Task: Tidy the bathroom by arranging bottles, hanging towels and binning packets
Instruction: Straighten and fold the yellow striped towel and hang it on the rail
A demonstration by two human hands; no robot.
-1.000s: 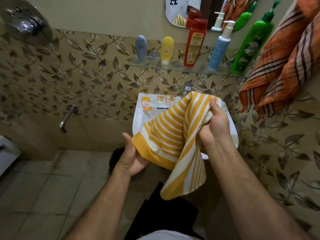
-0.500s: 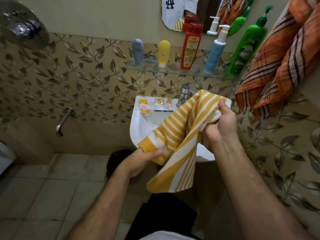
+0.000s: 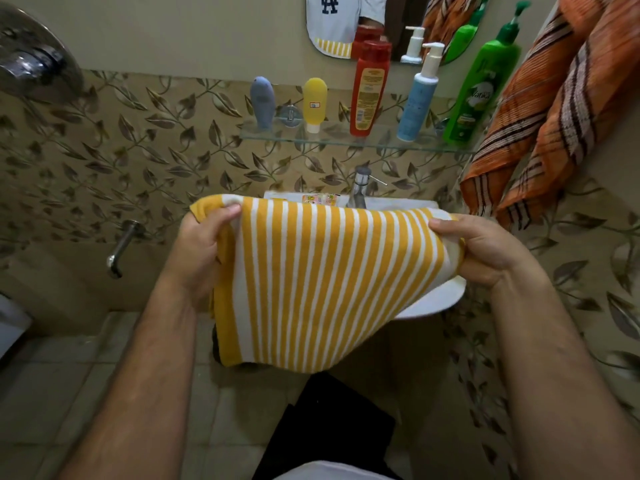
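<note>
Towel point(image 3: 332, 282), striped terry, stretched flat

dim warm light, soft focus, fisheye edges

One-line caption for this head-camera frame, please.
Left hand and right hand hold a yellow striped towel spread above the sink.

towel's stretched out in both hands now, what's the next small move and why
Probably carry it right and up toward the wall. The left hand and right hand hold the yellow-and-white striped towel spread flat over the white sink, while two orange plaid towels already hang on the right wall, so that looks like its place.
</note>
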